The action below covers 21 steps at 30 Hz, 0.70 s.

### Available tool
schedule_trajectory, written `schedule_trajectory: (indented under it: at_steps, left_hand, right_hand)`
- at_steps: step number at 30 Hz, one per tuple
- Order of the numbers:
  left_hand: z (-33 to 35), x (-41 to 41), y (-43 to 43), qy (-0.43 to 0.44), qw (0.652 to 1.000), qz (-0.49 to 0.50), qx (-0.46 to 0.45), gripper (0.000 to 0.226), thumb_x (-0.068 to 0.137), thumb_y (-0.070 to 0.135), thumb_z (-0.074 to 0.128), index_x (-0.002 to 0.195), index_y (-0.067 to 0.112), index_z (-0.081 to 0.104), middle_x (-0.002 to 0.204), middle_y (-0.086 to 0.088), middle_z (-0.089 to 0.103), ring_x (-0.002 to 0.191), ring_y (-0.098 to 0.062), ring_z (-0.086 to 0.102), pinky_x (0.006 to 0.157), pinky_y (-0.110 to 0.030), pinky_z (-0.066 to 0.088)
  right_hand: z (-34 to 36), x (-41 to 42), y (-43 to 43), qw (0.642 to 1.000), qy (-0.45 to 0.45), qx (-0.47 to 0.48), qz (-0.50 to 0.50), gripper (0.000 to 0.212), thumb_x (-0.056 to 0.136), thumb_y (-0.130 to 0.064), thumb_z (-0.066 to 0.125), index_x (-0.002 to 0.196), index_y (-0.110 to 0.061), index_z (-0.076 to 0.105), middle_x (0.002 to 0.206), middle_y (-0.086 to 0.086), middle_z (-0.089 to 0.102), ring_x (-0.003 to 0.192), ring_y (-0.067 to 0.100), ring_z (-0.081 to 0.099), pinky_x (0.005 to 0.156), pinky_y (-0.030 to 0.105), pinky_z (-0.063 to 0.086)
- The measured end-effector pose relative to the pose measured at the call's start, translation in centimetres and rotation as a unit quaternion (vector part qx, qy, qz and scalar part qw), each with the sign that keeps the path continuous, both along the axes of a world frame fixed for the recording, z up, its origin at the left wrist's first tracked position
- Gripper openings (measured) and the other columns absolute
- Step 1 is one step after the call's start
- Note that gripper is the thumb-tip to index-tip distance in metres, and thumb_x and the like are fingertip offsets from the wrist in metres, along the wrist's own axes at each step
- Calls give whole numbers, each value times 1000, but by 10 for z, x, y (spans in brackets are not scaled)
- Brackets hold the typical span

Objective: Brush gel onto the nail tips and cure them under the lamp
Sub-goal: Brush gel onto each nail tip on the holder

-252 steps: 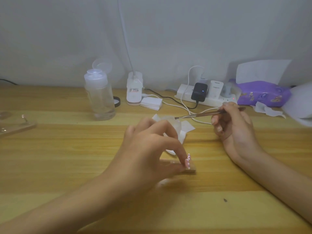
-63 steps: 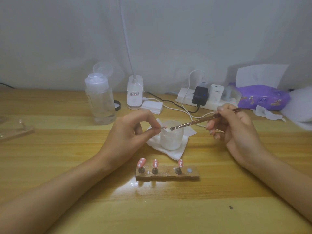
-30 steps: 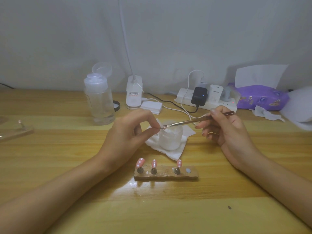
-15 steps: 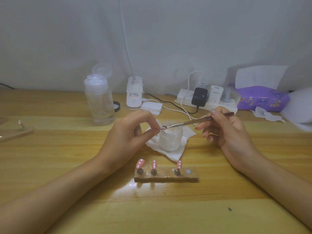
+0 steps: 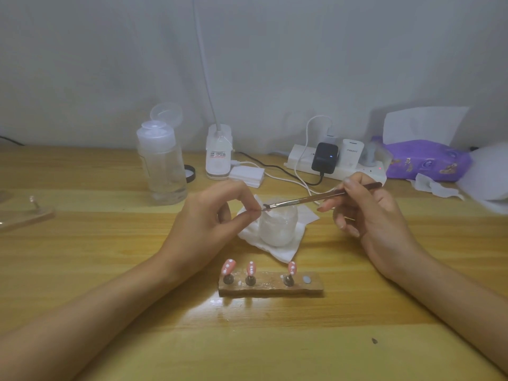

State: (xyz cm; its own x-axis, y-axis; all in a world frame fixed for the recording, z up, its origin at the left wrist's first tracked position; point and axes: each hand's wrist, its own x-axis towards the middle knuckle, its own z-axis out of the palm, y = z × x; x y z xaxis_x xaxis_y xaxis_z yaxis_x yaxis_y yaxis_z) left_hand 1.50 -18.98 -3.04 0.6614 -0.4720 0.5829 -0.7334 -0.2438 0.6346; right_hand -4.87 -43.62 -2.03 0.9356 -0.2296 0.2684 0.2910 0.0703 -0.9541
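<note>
**L hand pinches tip, R hand brushes it over jar**

Person at wood table (image 5: 110, 339), both forearms in from the near edge. L hand (image 5: 209, 218): thumb + index closed in a tight pinch, other fingers loosely curled behind. The pinch is on a held tip (image 5: 261, 211), tiny and mostly hidden by the fingertips, so colour can't be told. R hand (image 5: 376, 215): thumb + index grip the brush (image 5: 316, 198) around mid-handle like a pen, remaining fingers half curled under and holding nothing. Brush runs near-level, slanting down to the left, with its bristle end touching the held tip right at the L fingertips.

All this happens just above the rim of a small frosted jar (image 5: 277, 226), which sits on a folded tissue (image 5: 277, 250) at table centre. Nearer the person, in front of the jar, lies the holder (image 5: 270, 287), a low brown block. It carries 3 pink nail tips w/ white dots, upright on pegs: tip 1 (image 5: 229, 265), tip 2 (image 5: 251, 268), tip 3 (image 5: 292, 267). There's a gap between tips 2 and 3, and a bare round spot (image 5: 306, 279) at the R end.

Back row along the wall: clear bottle (image 5: 162, 166) w/ flip cap up, lamp (image 5: 218, 158) base w/ white neck rising out of view, pad stack (image 5: 247, 174), power strip (image 5: 335, 165) w/ black charger (image 5: 324, 158), and a purple pack (image 5: 426, 160).
</note>
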Motion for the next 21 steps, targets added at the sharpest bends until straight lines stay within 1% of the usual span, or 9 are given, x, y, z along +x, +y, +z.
schedule_trajectory:
  at_steps: [2,5,7,9,11,13,16,18,21]
  left_hand:
    - [0,0,0,1,1000,-2,-2,8,87,20,73,83,23,66,87,24,63,49,-8,44,55,-9,33]
    - [0,0,0,3,1000,-5,-2,12,88,17,74,82,23,66,87,23,63,49,-9,43,55,-8,33]
    - [-1,1,0,6,1000,-4,-2,12,88,17,74,83,24,66,87,23,63,49,-9,44,55,-9,34]
    - [-1,1,0,8,1000,-4,-5,9,87,22,72,82,24,66,88,22,63,48,-9,43,55,-9,33]
    - [-1,1,-1,10,1000,-6,-7,7,86,24,71,81,24,65,89,20,64,48,-9,43,55,-10,33]
    - [-1,0,-1,9,1000,-8,-5,9,86,22,72,82,24,65,90,19,65,48,-8,43,54,-10,34]
    - [0,0,0,14,1000,-9,-5,9,86,22,72,81,24,65,87,20,65,47,-7,42,53,-9,33]
    - [1,-1,-1,20,1000,-8,-6,9,86,21,72,80,23,65,84,22,64,47,-7,42,52,-9,32]
    - [1,-2,-1,28,1000,-7,-3,14,88,14,75,80,21,65,80,24,63,46,-12,41,52,-9,32]
  right_hand:
    - [0,1,-1,1000,11,5,-15,22,89,-37,57,82,-16,52,74,11,73,43,10,45,37,14,30]
    - [0,1,-3,1000,3,12,-17,20,96,-32,53,81,-18,52,74,9,73,41,9,42,37,13,29]
    - [-1,1,-2,1000,0,0,-4,20,93,-35,54,79,-21,52,75,10,74,41,9,41,38,13,29]
    - [-1,1,-2,1000,11,5,-13,20,91,-36,56,81,-19,53,75,11,74,41,9,40,39,13,31]
    - [-1,1,-4,1000,9,19,-20,20,97,-31,54,82,-17,52,75,10,74,41,9,39,40,14,33]
    - [-1,1,-3,1000,0,15,-10,21,98,-32,54,80,-20,53,75,10,74,41,9,39,41,14,33]
    - [-1,1,-2,1000,12,7,-10,20,91,-36,57,80,-19,54,75,11,74,40,9,39,39,13,32]
    - [-1,1,-3,1000,15,15,-21,20,95,-31,54,82,-17,53,75,11,73,41,9,38,40,14,32]
    - [-1,1,-3,1000,2,3,-12,22,99,-30,52,80,-20,52,75,10,74,41,9,39,41,16,30]
